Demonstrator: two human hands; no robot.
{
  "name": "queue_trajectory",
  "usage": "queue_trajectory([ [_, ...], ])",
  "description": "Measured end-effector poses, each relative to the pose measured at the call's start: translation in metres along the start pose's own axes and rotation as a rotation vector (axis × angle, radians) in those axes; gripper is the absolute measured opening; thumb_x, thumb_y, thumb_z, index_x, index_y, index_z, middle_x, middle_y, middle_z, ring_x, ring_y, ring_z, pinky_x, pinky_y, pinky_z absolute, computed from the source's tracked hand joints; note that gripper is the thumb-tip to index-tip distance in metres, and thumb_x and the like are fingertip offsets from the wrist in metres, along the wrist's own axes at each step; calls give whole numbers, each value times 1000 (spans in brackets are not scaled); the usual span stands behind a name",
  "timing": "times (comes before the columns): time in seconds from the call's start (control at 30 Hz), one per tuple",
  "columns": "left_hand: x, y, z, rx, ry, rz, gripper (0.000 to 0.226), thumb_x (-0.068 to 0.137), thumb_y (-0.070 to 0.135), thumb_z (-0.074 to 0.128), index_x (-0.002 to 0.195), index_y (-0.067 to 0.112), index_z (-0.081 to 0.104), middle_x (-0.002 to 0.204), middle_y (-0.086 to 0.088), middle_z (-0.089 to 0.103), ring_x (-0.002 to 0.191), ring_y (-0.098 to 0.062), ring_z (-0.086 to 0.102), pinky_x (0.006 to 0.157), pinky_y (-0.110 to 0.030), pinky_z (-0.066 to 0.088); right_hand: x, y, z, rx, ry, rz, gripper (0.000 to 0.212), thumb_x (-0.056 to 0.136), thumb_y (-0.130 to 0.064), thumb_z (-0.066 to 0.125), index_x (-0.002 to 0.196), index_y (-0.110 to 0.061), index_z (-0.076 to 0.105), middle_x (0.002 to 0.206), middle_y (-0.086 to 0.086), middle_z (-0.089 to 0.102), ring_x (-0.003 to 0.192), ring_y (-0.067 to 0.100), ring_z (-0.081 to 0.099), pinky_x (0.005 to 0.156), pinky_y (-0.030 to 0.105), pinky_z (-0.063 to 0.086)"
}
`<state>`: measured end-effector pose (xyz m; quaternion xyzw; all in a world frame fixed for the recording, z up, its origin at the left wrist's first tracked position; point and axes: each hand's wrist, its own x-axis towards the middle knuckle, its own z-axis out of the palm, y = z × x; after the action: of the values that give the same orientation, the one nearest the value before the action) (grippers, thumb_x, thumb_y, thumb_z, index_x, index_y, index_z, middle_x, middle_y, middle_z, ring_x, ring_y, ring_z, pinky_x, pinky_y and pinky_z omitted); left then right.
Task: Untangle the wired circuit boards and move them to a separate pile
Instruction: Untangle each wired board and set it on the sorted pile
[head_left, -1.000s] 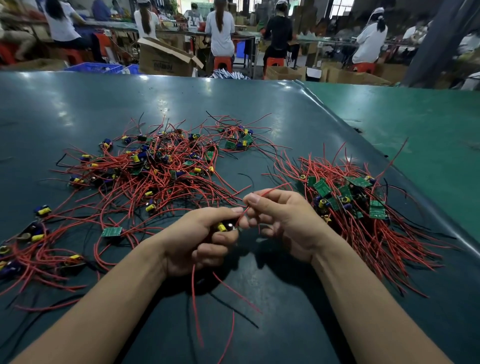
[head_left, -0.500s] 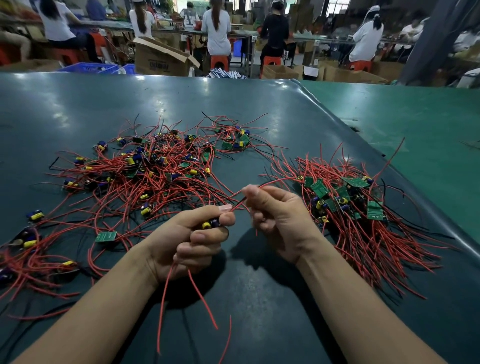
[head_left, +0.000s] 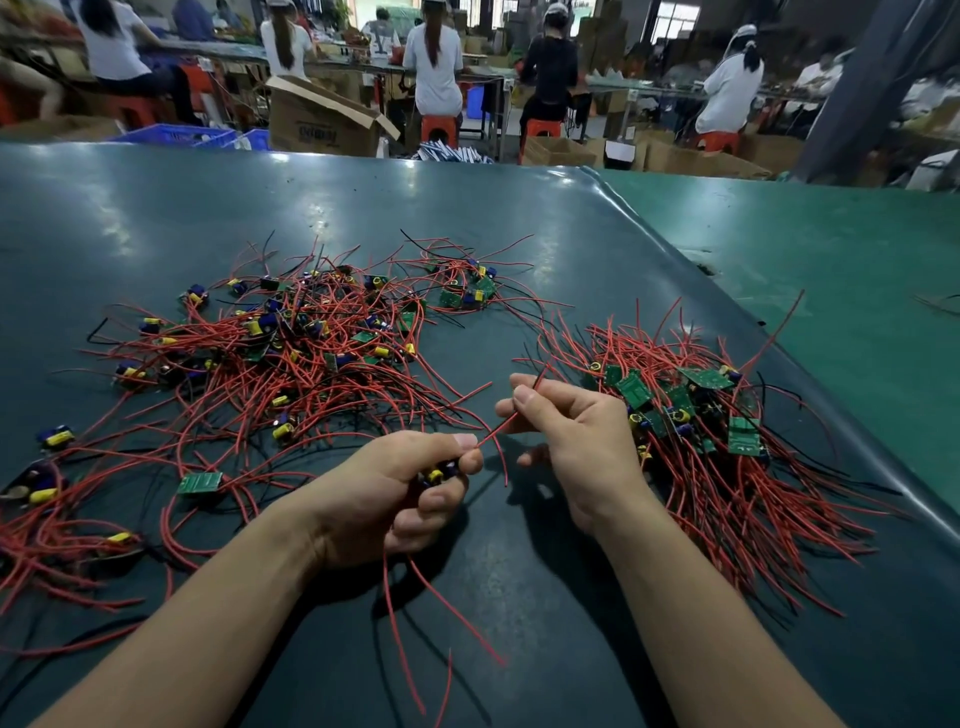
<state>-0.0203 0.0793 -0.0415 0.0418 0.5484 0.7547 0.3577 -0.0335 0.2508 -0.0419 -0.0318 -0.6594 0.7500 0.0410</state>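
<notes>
My left hand (head_left: 395, 488) grips a small circuit board (head_left: 436, 474) with a yellow and blue part; red wires hang below the fist. My right hand (head_left: 576, 436) pinches one red wire (head_left: 506, 422) of that board between thumb and forefinger, stretched taut between the two hands. A tangled pile of wired boards (head_left: 291, 358) lies on the dark green table to the left and far middle. A second pile of boards with red wires (head_left: 701, 426) lies just right of my right hand.
The dark mat (head_left: 156, 208) meets a lighter green surface (head_left: 831, 270) at a raised seam on the right. A loose green board (head_left: 200, 483) and more wired boards (head_left: 47, 499) lie at the near left. Seated people, cardboard boxes and red stools are beyond the table's far edge.
My right hand has slid along the red wire up and to the right, away from my left hand, drawing the wire straight. My left hand keeps its hold on the board.
</notes>
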Motion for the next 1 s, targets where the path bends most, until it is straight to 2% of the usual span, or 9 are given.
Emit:
queue_trajectory([
  [0.17,0,0,2,12,-3,9,21,90,31,51,75,16,52,47,2,35,27,-5,28,29,-9,24,2,7,0,-129,121,-170,13,96,-11,61,105,-15,69,70,-1,73,59,8,64,43,21,49],
  [0.3,0,0,2,30,-34,7,22,90,31,51,74,17,54,48,2,35,29,-5,29,29,-10,25,3,9,-2,-227,271,-321,18,92,-14,66,88,-30,71,67,-7,72,53,7,62,42,21,48],
  [0.37,0,1,2,27,-49,4,22,91,31,50,75,17,54,49,3,35,29,-5,30,29,-11,26,6,8,-5,-187,317,-311,14,91,-15,68,82,-23,75,66,-3,72,52,9,62,40,22,47],
  [0.5,-2,0,1,28,-71,13,22,90,32,51,74,18,54,48,3,35,29,-4,30,29,-11,25,8,6,-6,-119,335,-273,27,92,-16,67,66,-17,72,64,2,71,49,9,61,39,20,45],
  [0.7,-1,-1,2,33,-24,64,21,86,33,53,74,17,53,47,3,35,28,-5,27,29,-10,23,8,3,-9,-73,331,-289,26,96,-18,62,72,-14,71,57,1,64,44,10,59,35,19,42],
  [0.83,-2,-2,3,73,-7,77,20,89,32,51,80,14,52,49,3,37,28,-4,26,30,-8,23,7,2,-8,-142,346,-295,26,98,-17,59,75,-10,69,57,2,60,42,9,56,34,19,41],
  [0.9,-1,-3,1,38,75,153,22,94,30,48,83,12,54,48,2,38,27,-4,25,31,-7,23,7,0,-8,-17,232,-197,23,97,-24,60,83,-8,69,58,2,61,40,11,54,33,20,39],
  [0.93,-1,-4,0,22,127,204,24,97,29,45,85,11,55,48,1,37,27,-5,25,32,-7,23,5,-1,-7,75,113,-96,27,94,-32,61,88,-6,68,57,2,61,39,11,53,32,19,36],
  [1.0,-1,-6,0,13,178,270,26,99,30,42,90,12,58,45,0,36,26,-6,23,33,-6,22,0,0,-2,71,-173,91,40,81,-46,64,96,-9,69,57,0,61,38,9,51,31,16,33],
])
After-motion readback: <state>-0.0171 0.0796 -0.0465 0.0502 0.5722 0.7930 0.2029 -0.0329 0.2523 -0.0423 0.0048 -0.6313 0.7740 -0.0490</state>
